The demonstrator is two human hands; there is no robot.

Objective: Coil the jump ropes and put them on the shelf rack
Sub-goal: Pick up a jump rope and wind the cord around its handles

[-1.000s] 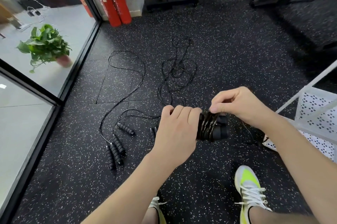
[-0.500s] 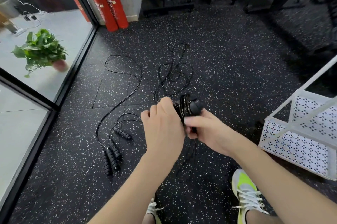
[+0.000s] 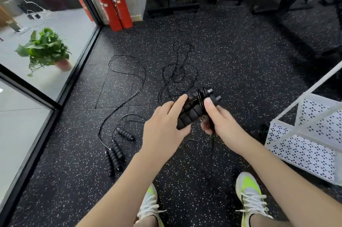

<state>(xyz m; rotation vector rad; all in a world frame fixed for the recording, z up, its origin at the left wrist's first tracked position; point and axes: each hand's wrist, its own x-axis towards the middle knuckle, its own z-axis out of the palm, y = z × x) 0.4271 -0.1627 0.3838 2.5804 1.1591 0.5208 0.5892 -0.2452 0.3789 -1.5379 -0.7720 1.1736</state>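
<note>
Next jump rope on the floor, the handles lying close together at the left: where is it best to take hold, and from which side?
Probably grip the paired handles around their ribbed middles, coming from above. They lie flat and nearly parallel on the floor, so one hand could close round both; the thin cords leave at their far ends.

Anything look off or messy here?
Two ropes sprawl loose on the floor; the middle one is tangled in loops. A cord tail dangles from the bundle held in both hands. No damage visible.
</note>
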